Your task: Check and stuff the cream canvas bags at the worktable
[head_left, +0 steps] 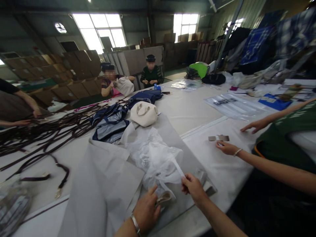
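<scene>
Left hand (146, 207) sits just past 6 o'clock from the plastic (159, 154), index finger out, other fingers curled beside a beige loop (165, 197) – can't tell if it pinches the loop or only rests by it. Plastic is a crumpled, see-through heap mid-table, on the grey sheet (103, 171). Right hand (196, 189), at 4 o'clock, pinches the end of a white strip (178, 168) between thumb and fingers, the strip running back into the heap. Step in hand looks like handling the plastic by its strip; the next move probably calls for a firm right pinch, plus the left steadying the heap or the loop. Around, left to right: clear bundle (14, 200) at 8, dark straps (66, 128) at 9 to 10, blue bags (111, 121) at 10, white bag (145, 113) between 11 and 12, packet (208, 184) at 4 just beyond the right hand, a co-worker's hand (225, 148) at 3 by a tan piece (223, 138), clear sleeves (232, 103) at 2. In the way: the sheet's raised folds at 9, the white bag crowding the far side, and – likely snag – the plastic's own loose creases.
</scene>
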Demonstrator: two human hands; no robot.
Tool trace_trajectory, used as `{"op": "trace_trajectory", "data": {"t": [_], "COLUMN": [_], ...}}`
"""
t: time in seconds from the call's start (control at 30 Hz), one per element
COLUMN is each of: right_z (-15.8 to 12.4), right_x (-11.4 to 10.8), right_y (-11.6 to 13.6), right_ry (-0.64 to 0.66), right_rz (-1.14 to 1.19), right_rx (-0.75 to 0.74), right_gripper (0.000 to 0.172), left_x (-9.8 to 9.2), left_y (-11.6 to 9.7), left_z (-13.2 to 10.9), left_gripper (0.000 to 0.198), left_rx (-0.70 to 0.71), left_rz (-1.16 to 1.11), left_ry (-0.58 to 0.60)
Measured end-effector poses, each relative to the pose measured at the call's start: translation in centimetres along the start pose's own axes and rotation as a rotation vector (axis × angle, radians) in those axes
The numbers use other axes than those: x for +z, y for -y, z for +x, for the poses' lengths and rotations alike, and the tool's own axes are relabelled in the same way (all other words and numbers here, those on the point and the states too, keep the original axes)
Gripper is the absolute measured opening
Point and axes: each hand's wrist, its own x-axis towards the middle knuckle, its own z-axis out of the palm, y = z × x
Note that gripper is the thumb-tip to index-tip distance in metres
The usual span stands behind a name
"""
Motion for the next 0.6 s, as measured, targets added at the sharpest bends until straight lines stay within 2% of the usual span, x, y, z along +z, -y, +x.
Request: {"op": "trace_trajectory", "data": {"t": [0.1,0.17,0.23,0.3,0.37,0.47,0.6], "right_z": [-1.6,-2.3,-2.4,-1.7,-0.4,1.7,4.7], "right_x": [-0.3,0.0,0.8,2.0,3.2,4.8,6.9], "right_y": [-1.0,-1.8,-2.6,-2.9,-2.8,-1.9,-0.6], "right_ry": [0.050,0.158,0.306,0.415,0.451,0.507,0.533], "right_rz": [-0.024,-0.071,-0.165,-0.277,-0.369,-0.531,-0.767], "right_rx": [0.029,0.043,-0.006,-0.113,-0.228,-0.405,-0.564], "right_gripper": [0.030,0.028,0.026,0.023,0.016,0.006,0.020], "left_x": [1.0,1.4,1.6,1.7,1.8,1.8,1.4], "left_y": [0.1,0.0,0.1,0.2,0.5,0.9,2.0], "left_z": [-0.6,-0.2,0.6,1.6,2.3,2.6,3.2], "left_gripper": [0.016,0.021,0.026,0.029,0.029,0.028,0.033], "left_rx": [0.108,0.132,0.102,0.054,0.035,0.046,-0.002], "left_rz": [-0.046,-0.014,0.057,0.121,0.147,0.163,0.176], "left_ry": [0.095,0.150,0.194,0.240,0.262,0.233,0.337]}}
